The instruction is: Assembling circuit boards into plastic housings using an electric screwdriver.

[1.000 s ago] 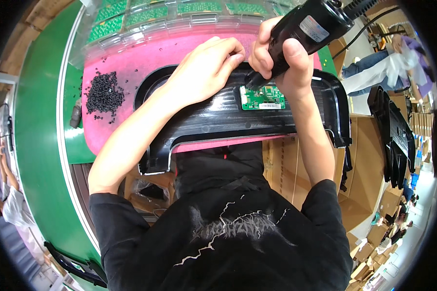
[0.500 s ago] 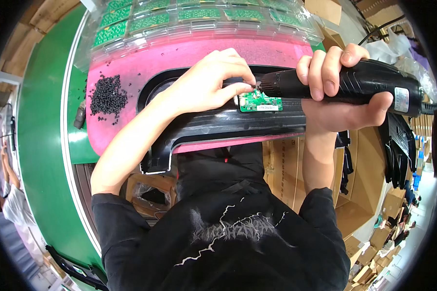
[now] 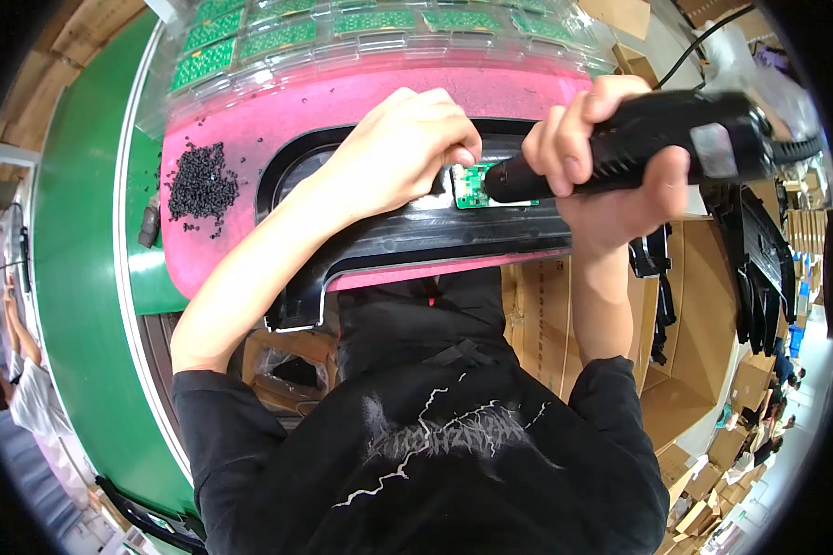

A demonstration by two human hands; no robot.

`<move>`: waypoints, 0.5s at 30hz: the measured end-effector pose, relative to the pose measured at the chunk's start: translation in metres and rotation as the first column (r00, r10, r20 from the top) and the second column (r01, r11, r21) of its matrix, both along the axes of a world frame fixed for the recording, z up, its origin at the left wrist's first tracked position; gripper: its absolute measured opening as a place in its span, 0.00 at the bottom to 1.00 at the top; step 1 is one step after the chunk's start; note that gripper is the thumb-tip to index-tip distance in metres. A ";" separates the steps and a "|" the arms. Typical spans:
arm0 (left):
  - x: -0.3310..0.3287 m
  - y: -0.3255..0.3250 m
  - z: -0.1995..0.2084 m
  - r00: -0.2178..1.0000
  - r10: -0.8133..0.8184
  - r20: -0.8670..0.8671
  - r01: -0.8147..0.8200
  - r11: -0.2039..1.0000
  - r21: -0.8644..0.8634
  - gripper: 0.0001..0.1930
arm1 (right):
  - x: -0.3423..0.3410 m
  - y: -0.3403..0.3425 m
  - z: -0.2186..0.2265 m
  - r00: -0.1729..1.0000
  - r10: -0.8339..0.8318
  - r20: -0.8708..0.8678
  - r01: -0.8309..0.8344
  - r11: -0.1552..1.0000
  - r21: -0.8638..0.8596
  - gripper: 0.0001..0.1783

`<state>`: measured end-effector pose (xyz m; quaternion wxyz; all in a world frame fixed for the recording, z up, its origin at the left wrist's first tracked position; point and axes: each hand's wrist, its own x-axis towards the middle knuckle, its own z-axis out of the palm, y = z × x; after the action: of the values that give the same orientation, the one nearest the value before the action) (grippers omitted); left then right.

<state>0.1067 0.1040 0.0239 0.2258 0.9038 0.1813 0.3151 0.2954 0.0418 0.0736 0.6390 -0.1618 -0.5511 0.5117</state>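
Green circuit board (image 3: 470, 192) lies in black housing (image 3: 416, 242), just right of middle; housing sits along pink mat's (image 3: 361, 100) near edge. Driver (image 3: 662, 139) tip now apart from left hand (image 3: 416, 139), over board; tool appears to work unaided. Right hand (image 3: 611, 217) clamped around driver. Left curled; cannot tell whether it pinches anything. Driver's pale sticker (image 3: 713, 150) blurred.

This is an assembly workshop: a corded power tool (image 3: 662, 125) above a pink mat (image 3: 292, 113), small black parts (image 3: 204, 183) heaped on the mat's left end, clear trays (image 3: 379, 61) of green circuit boards (image 3: 373, 22) beyond it. A green worktop (image 3: 79, 277) runs left of the mat; right of it stands an open cardboard box (image 3: 703, 268), with seemingly more cartons (image 3: 699, 511), blurred, farther off.
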 end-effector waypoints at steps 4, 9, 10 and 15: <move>-0.003 0.005 -0.004 0.988 0.157 -0.003 -0.157 0.988 -0.010 0.04 | -0.005 -0.001 -0.013 0.993 -0.030 0.116 0.033 0.999 -0.016 0.33; -0.001 0.001 0.000 0.987 0.158 0.022 -0.156 0.985 -0.076 0.04 | -0.008 0.000 -0.020 0.988 -0.050 0.148 0.057 0.997 -0.042 0.33; -0.001 0.001 0.000 0.987 0.158 0.027 -0.156 0.985 -0.078 0.04 | -0.010 0.001 -0.021 0.982 -0.069 0.175 0.079 0.996 -0.049 0.33; -0.004 0.006 -0.004 0.991 0.130 -0.033 -0.132 0.990 -0.054 0.06 | -0.020 0.005 -0.023 0.992 0.119 0.033 -0.117 0.990 -0.077 0.25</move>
<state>0.1027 0.1104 0.0201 0.2271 0.8878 0.2521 0.3108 0.2753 0.0468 0.0506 0.5907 -0.1622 -0.5520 0.5657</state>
